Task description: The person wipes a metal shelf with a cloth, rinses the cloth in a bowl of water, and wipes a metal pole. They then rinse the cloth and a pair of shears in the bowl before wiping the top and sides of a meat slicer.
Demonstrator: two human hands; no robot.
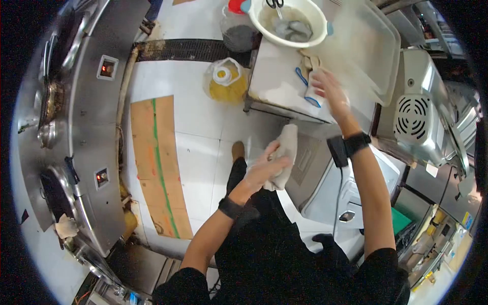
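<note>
My left hand (265, 173) is closed around a bunched whitish cloth (287, 147), held in front of my body beside the table. My right hand (329, 91) reaches over the white table, its slightly blurred fingers stretched out and apart. Right by those fingertips lies a pale work glove (313, 96) with a blue-edged cuff, partly covered by the hand in this view. A blue loop (301, 76) shows beside it. Farther back on the table, a white basin (256, 23) holds cloudy water, greyish pieces and scissors (275, 3).
A large translucent tray (391, 56) occupies the table's right side, with a metal machine (414, 117) beyond. On the floor stand a jug of yellow oil (226, 84) and a red-capped container (238, 33). Flattened cardboard (160, 168) lies left, near steel cooking equipment (96, 132).
</note>
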